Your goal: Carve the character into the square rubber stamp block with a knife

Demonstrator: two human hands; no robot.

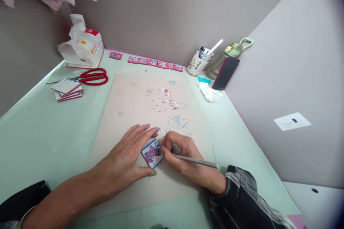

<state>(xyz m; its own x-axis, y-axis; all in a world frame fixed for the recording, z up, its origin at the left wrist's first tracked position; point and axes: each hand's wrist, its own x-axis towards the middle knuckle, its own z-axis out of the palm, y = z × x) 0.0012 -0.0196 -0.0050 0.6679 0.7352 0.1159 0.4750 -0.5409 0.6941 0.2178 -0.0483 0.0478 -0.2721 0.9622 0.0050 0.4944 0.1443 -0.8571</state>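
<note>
A small square tile (152, 153) lies on the grey-beige board (115, 186), with a blue border and a character in blue and red on its pale face. My left hand (131, 150) lies around its left side; the thumb meets the near corner and the forefinger the far one. In my right hand (182, 152) is a slim silver pen-shaped craft knife (199, 160), gripped like a pen over the tile's right edge. My fingers hide its tip. Beyond both hands, white, red and blue shavings (167, 96) are scattered near blue pen marks (176, 122).
At the left are red-handled scissors (94, 77), a stack of square tiles (68, 89) and a tissue pack (83, 46). Finished-looking red tiles (156, 63) line the back wall. Right of them stand a pen cup (198, 63), a green bottle (221, 62), a phone (226, 73) and crumpled tissue (209, 92).
</note>
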